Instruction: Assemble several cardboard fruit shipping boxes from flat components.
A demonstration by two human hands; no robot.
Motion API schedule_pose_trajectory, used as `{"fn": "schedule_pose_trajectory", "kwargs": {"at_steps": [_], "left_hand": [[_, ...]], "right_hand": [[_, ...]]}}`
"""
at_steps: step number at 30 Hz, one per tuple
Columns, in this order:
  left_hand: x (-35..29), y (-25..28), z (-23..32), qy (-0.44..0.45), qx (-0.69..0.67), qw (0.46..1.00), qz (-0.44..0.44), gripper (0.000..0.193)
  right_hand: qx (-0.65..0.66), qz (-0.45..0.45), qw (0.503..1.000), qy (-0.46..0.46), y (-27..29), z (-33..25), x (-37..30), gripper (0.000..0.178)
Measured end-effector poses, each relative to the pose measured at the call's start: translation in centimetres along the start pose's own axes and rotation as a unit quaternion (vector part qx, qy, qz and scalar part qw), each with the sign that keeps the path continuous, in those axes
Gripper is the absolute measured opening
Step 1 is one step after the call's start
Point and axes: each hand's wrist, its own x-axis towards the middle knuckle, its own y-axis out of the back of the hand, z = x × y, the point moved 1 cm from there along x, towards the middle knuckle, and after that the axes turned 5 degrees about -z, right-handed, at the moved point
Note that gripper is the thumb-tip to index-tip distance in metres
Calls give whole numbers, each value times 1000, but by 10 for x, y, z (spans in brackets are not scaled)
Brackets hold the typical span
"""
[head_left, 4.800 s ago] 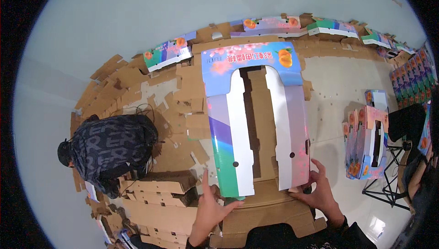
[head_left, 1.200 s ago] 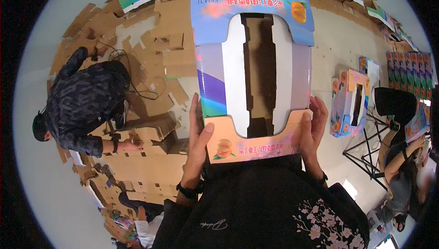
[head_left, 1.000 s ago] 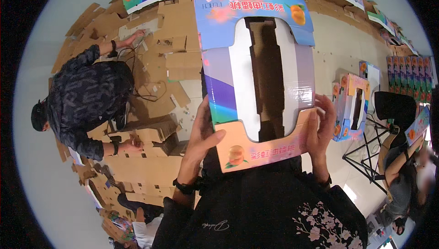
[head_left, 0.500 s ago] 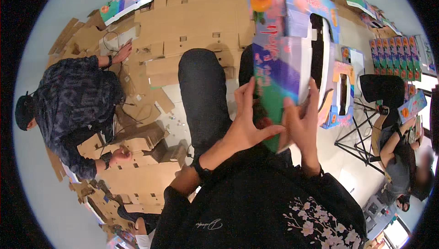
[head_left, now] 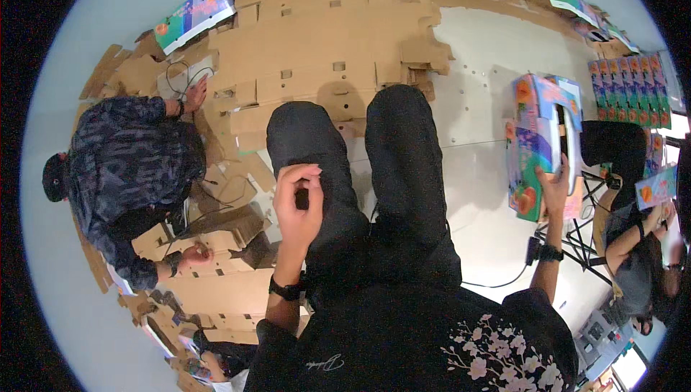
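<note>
To my right stands a printed carton [head_left: 533, 140] in purple, blue and green, with orange fruit pictures and a long cut-out in its side. My right hand [head_left: 553, 189] grips its near end, thumb on the printed face and fingers at the cut-out edge. Parts of other printed cartons show close behind it, partly hidden. Above my left thigh, my left hand [head_left: 296, 208] is loosely curled, with a gap between thumb and fingertips and nothing visible in it.
Flattened brown cardboard [head_left: 309, 39] covers the floor ahead. A co-worker [head_left: 137, 169] sits at left by cardboard and cables. At right are a row of printed cartons [head_left: 630, 89], a black folding stool [head_left: 586, 197] and another person [head_left: 633, 255] holding a printed piece. A cable runs near my right wrist.
The carton has moved from in front of me, between both hands, to the right beside the other cartons. My left hand has let go and drawn back over my left thigh.
</note>
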Motion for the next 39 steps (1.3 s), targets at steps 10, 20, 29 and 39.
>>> {"fn": "schedule_pose_trajectory", "kwargs": {"at_steps": [10, 20, 29, 39], "left_hand": [[10, 14, 36, -51, 127, 989, -51, 22], [60, 1, 115, -212, -78, 953, -200, 19], [52, -44, 50, -202, 107, 844, -485, 40], [44, -28, 37, -160, 135, 801, -560, 48]], "right_hand": [[-325, 2, 941, -99, 10, 184, 48, 69], [-5, -346, 936, 67, -210, -24, -127, 58], [69, -464, 877, -105, -267, -85, -185, 55], [57, -452, 867, -201, -259, -88, -169, 52]]}}
